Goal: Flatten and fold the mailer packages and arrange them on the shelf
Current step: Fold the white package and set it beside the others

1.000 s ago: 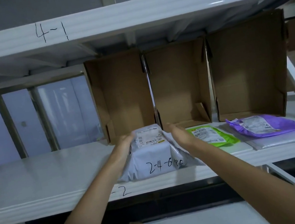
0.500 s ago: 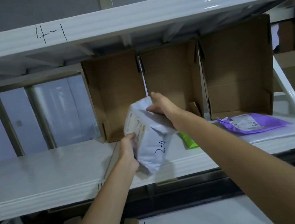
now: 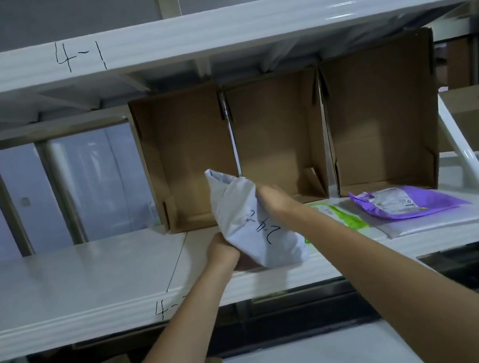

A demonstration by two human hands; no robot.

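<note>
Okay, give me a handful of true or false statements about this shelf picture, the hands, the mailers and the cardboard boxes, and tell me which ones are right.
1. Both hands hold the white mailer, tilted up on end above the shelf. True; the left hand holds its lower end and the right hand its upper side.
2. The purple mailer stands inside a cardboard box. False; it lies flat on the shelf in front of the right cardboard box.
3. Three open cardboard boxes stand side by side at the back of the shelf. True.
4. The green mailer lies left of the white mailer. False; it lies to its right, partly hidden by the right arm.
5. The upper shelf edge reads 4-1. True.
</note>
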